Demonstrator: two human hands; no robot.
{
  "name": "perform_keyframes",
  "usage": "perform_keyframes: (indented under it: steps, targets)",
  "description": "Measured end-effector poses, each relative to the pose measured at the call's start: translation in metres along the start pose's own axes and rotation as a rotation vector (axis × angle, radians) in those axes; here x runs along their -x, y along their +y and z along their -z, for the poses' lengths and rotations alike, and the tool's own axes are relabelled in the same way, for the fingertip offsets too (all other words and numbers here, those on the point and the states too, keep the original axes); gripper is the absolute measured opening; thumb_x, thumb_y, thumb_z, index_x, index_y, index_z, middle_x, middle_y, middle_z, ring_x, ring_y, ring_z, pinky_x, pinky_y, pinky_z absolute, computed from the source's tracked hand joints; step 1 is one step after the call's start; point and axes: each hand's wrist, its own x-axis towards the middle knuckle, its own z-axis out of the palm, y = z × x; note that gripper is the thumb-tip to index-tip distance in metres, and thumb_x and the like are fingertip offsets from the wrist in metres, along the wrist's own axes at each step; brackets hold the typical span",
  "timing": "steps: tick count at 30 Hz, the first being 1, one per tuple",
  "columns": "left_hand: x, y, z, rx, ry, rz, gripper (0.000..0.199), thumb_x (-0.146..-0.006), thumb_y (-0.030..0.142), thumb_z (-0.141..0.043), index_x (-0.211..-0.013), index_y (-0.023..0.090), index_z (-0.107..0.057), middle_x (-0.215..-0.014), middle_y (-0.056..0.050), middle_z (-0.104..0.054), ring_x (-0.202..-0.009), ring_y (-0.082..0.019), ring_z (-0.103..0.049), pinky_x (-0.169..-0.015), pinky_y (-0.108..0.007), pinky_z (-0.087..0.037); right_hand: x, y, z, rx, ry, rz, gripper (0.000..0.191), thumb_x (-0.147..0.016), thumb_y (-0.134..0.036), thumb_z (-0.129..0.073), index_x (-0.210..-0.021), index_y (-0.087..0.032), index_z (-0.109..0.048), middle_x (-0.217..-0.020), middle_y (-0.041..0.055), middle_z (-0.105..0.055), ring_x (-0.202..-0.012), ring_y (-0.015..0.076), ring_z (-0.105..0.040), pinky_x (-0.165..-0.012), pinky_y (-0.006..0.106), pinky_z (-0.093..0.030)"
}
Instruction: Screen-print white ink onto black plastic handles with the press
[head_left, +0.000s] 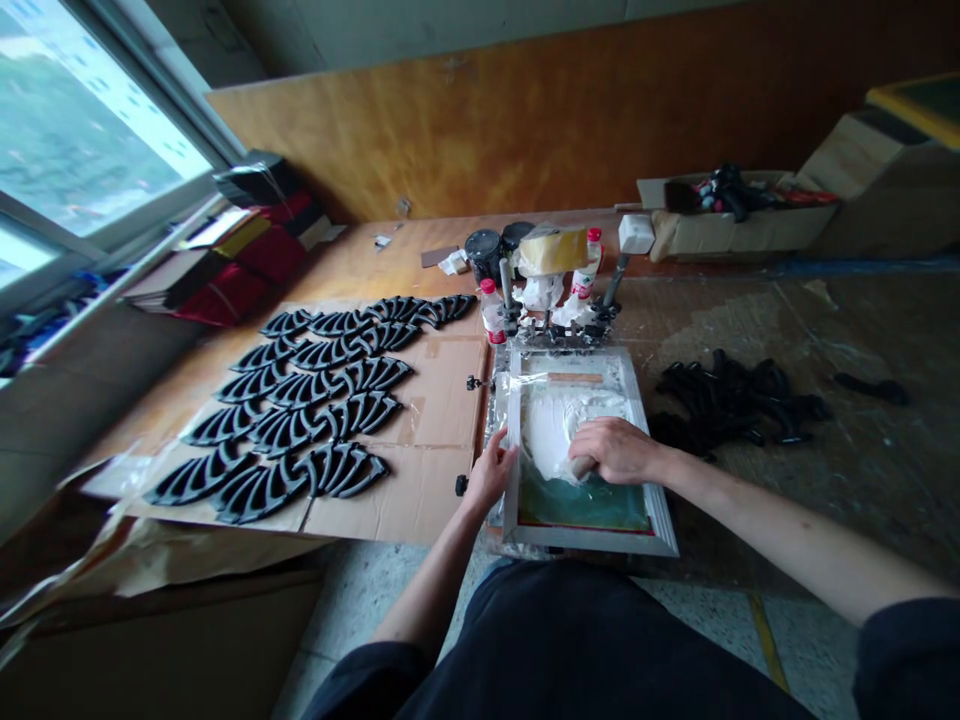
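A screen-printing frame with a silver metal border lies flat before me. White paste is spread over the upper part of its green mesh. My right hand is closed around a squeegee, which is mostly hidden under the fingers and presses into the paste. At the frame's left edge, my left hand grips the metal border. A flat brown strip sits near the top of the frame. Behind it stands the clamp mechanism with white-smeared parts.
Left of the frame, rows of black fan-shaped pieces lie on cardboard. More black pieces are heaped to the right. Red-capped bottles and dark jars stand behind. An open carton sits at the back right.
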Motion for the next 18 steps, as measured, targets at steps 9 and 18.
perform_keyframes:
  steps: [9, 18]
  targets:
    - [0.000, 0.005, 0.001, 0.046, -0.004, 0.034, 0.055, -0.086, 0.043, -0.058, -0.135, 0.020, -0.052, -0.065, 0.004, -0.054, -0.057, -0.012, -0.051, -0.055, -0.022, -0.039, 0.011, -0.020, -0.030, 0.015, 0.170, -0.044, 0.026, -0.079, -0.007, -0.056, -0.100, -0.017, -0.068, -0.097, 0.0073, -0.070, -0.087, 0.0204, -0.063, -0.076, 0.030, -0.048]
    - [0.023, 0.065, 0.036, 0.381, -0.052, -0.029, 0.063, -0.088, 0.064, -0.046, -0.132, 0.021, -0.055, -0.062, 0.004, -0.052, -0.050, -0.009, -0.043, -0.047, -0.019, -0.033, -0.035, 0.056, 0.061, -0.043, 0.508, -0.596, 0.051, -0.087, -0.035, -0.065, -0.136, -0.027, -0.052, -0.095, 0.0025, -0.071, -0.074, 0.0172, -0.064, -0.069, 0.028, -0.047]
